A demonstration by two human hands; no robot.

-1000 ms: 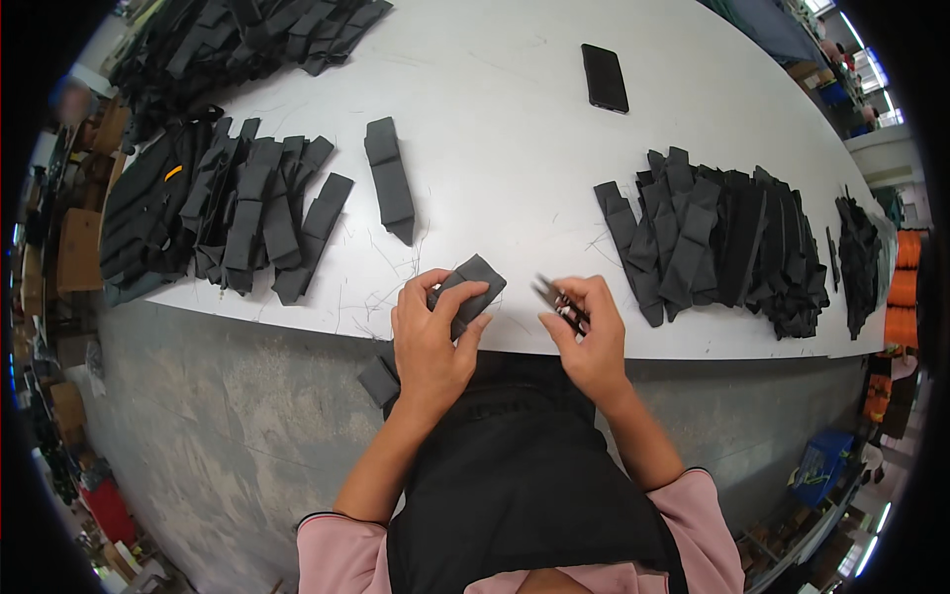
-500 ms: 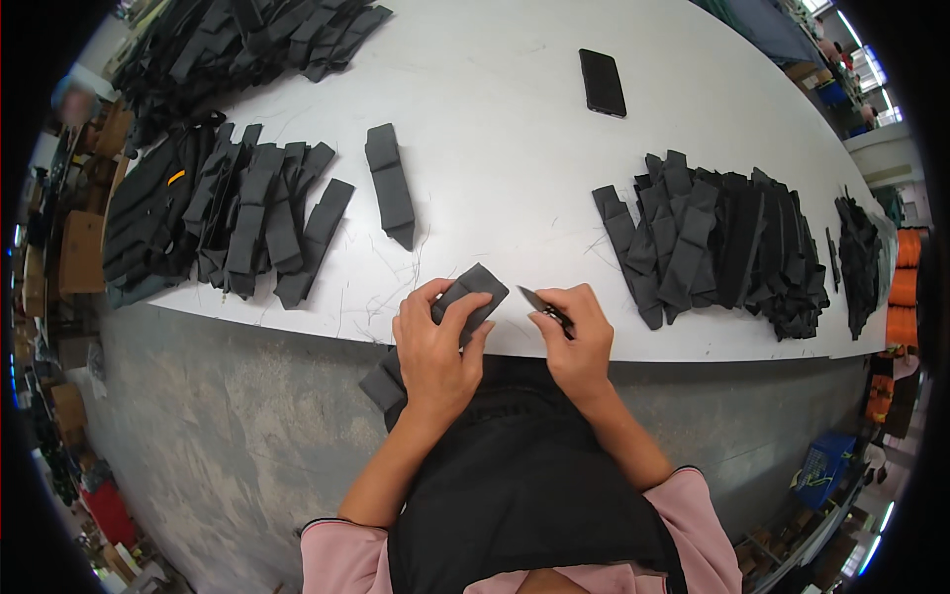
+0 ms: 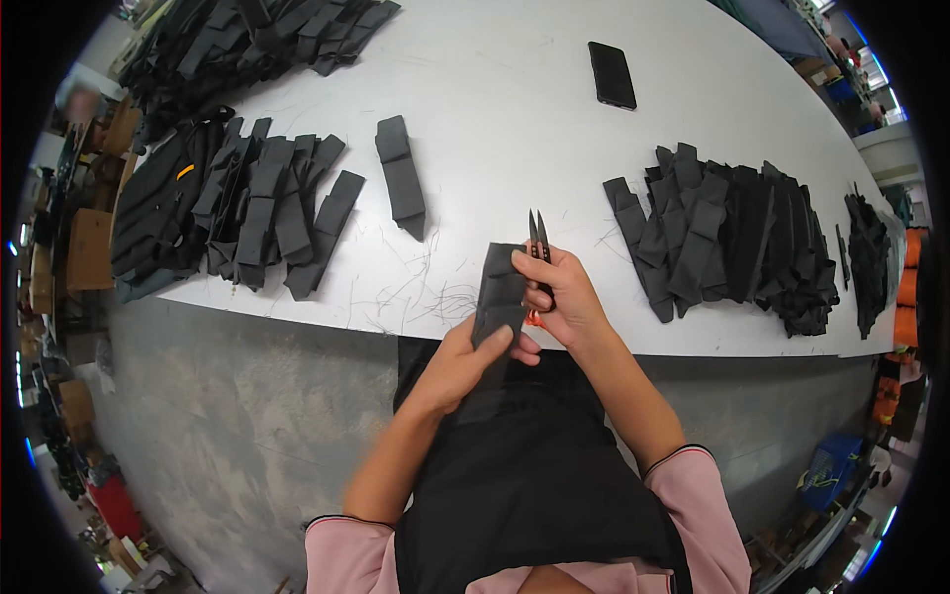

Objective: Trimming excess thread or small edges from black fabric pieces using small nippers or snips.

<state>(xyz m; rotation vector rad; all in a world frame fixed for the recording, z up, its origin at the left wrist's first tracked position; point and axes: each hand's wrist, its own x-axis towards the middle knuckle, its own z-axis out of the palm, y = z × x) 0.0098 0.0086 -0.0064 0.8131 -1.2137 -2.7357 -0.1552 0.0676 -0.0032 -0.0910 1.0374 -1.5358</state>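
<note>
A dark grey fabric strip (image 3: 502, 289) with stitched folds is held upright over the table's front edge. My left hand (image 3: 467, 358) grips its lower part, thumb laid across the front. At the top, the thumb of my right hand (image 3: 566, 302) presses on the strip's right edge. That same hand also holds black thread snips (image 3: 538, 238), their two pointed blades apart and aimed away from me. A bit of orange (image 3: 534, 318) shows beneath the right fingers. The strip's lower end is hard to make out against my black apron (image 3: 524, 465).
One single strip (image 3: 400, 178) lies ahead to the left. Piles of similar strips stand at left (image 3: 272, 203), far left (image 3: 237, 49) and right (image 3: 727, 233). A black phone (image 3: 612, 75) lies at the back. Loose threads (image 3: 435, 297) litter the white table (image 3: 495, 119).
The strip has turned from slanted to nearly upright. My right hand has come in to touch its top, and the snips have swung from pointing left to pointing away from me.
</note>
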